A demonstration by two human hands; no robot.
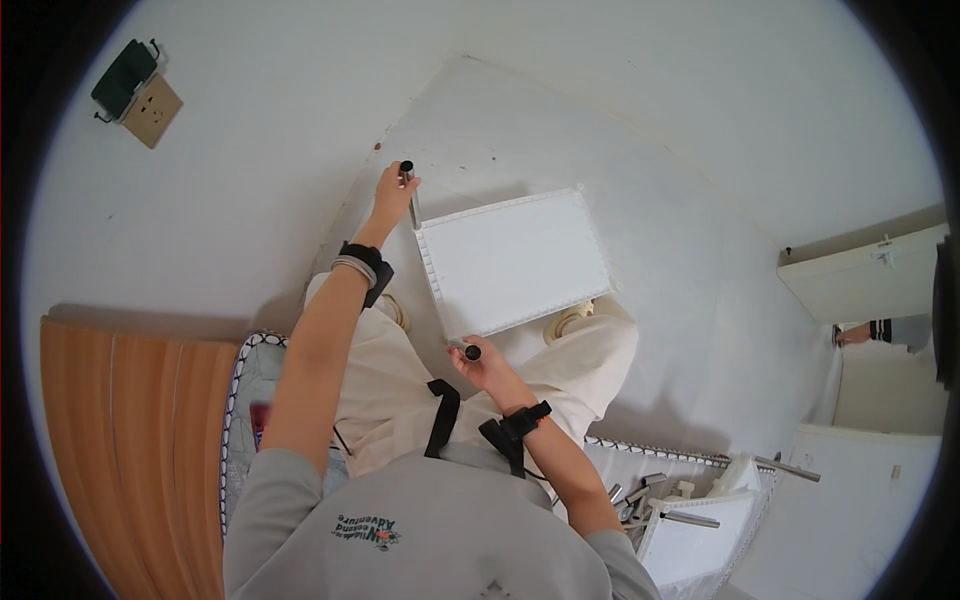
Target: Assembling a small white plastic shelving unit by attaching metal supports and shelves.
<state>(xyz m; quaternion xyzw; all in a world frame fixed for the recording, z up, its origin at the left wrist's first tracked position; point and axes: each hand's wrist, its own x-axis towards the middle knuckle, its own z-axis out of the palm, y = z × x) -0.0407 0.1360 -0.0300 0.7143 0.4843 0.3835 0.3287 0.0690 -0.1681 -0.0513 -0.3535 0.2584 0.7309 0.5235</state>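
A white rectangular shelf panel [515,262] with a ribbed rim lies in front of my legs. At its far left corner stands a shiny metal tube [413,205], its dark open end facing up. My left hand [391,196] is closed around this tube near the top. A second metal tube [472,352] rises at the panel's near left corner. My right hand [484,368] grips it with curled fingers, seen almost end-on. How the tubes' lower ends meet the panel is mostly hidden.
Wooden slatted board [130,430] stands at the left beside a quilted mat [236,440]. Behind me at the right lie another white panel [690,545] and several metal tubes [690,520]. A wall socket [152,110] is at upper left; another person's hand [853,335] shows at far right.
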